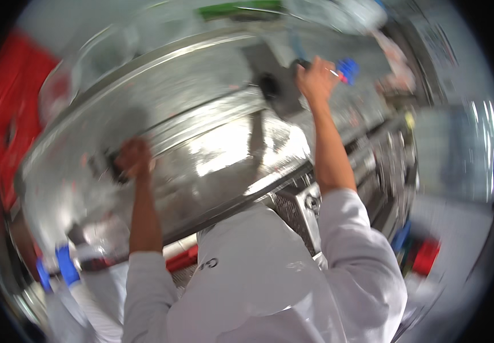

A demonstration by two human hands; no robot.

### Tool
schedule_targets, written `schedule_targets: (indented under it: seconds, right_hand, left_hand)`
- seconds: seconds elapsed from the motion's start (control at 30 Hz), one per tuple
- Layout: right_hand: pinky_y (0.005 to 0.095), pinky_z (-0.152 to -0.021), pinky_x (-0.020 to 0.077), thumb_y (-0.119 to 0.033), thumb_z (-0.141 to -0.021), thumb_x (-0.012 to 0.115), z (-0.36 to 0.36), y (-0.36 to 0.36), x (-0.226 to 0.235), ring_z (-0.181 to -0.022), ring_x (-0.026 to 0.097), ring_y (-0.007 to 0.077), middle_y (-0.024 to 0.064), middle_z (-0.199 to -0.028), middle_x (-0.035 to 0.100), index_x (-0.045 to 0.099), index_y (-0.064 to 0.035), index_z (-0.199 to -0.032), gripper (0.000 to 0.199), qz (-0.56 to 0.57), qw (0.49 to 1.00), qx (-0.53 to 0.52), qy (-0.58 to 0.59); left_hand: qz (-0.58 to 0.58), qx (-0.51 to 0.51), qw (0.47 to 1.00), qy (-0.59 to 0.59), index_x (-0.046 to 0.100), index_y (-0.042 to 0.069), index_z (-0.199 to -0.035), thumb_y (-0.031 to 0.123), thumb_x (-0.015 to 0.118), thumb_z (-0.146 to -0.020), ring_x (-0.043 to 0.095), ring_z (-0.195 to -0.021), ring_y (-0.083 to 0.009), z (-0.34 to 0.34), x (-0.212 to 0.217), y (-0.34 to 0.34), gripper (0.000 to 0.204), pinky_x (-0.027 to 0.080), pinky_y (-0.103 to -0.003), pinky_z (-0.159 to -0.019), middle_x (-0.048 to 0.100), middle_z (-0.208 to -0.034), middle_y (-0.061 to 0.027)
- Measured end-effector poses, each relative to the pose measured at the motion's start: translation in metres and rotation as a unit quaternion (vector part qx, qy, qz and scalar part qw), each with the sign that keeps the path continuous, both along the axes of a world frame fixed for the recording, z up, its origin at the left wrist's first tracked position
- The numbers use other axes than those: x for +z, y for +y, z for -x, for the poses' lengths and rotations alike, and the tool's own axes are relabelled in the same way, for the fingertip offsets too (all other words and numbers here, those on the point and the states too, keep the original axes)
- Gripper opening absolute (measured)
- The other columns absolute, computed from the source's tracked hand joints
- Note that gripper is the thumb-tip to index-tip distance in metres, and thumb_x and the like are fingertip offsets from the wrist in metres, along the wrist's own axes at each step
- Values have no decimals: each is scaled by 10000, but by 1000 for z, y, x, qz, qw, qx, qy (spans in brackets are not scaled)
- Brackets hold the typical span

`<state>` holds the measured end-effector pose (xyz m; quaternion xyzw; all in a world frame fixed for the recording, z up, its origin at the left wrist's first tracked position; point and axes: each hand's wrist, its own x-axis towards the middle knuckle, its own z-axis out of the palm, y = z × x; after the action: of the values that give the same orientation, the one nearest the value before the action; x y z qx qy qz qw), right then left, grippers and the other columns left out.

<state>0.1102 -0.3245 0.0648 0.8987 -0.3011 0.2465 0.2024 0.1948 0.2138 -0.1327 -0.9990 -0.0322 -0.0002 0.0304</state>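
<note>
My left hand (135, 157) is smeared by motion over the left part of the steel worktable (184, 80). Its fingers are closed at a small black piece (115, 166), whose kind I cannot make out. At the far right of the table, my right hand (317, 81) reaches out with bent fingers against a dark rounded piece (300, 64), also unclear. Just right of that hand lies a blue item (347, 68) with a pinkish-red tip beside it. Between my hands runs a long metal rail (207, 117), meeting a dark grey plate (281, 80).
Blue-cuffed arms of another person (67, 266) come in at the lower left. Red material (15, 97) stands beyond the left edge. Clear plastic bags (338, 14) and a green item (238, 8) line the far side. A pale pinkish piece (395, 63) lies far right.
</note>
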Motion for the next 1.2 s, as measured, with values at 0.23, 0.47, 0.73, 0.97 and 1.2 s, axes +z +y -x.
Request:
schedule_targets:
  seconds: [0.23, 0.47, 0.73, 0.97, 1.2]
  right_hand:
    - [534, -1099, 422, -367, -872, 705, 43, 40, 26, -1386, 419, 483, 375, -1538, 311, 469, 120, -1390, 749, -444, 881, 110, -122]
    - [508, -912, 498, -131, -903, 671, 307, 28, -57, -1048, 629, 409, 224, -1150, 652, 647, 7, -1076, 223, -484, 811, -36, -326]
    - [449, -812, 567, -316, -939, 599, 587, -52, -353, -921, 726, 323, 188, -972, 734, 733, -41, -1133, 362, -341, 860, -14, 378]
    - [460, -624, 423, -382, -1023, 576, 642, -87, -346, -601, 537, 248, 157, -660, 640, 685, 95, -872, 513, -532, 843, -67, -42]
    - [433, -776, 495, -361, -1046, 577, 589, -110, 77, -779, 585, 209, 179, -945, 739, 683, 102, -1139, 484, -447, 876, -174, -43]
  left_hand:
    - [171, -370, 897, -173, 432, -66, -1474, 443, 551, -1025, 506, -1354, -397, -38, 120, -211, 689, 403, -477, -1138, 522, -1466, -252]
    - [147, -557, 784, -231, 567, 42, -1367, 292, 547, -1025, 623, -1181, -362, 85, 191, -550, 424, 495, -443, -985, 602, -1369, -187]
    - [183, -506, 806, -248, 607, 73, -1264, 326, 512, -1019, 678, -1020, -311, 71, 162, -559, 365, 583, -441, -814, 677, -1192, -122]
    - [255, -485, 816, -186, 631, 79, -1216, 124, 575, -887, 562, -1251, -292, 89, 174, -572, 337, 482, -442, -1005, 577, -1366, -96]
    - [271, -600, 694, -292, 661, 85, -1214, 151, 566, -905, 520, -1329, -284, 71, 167, -530, 330, 338, -485, -1148, 597, -1355, -127]
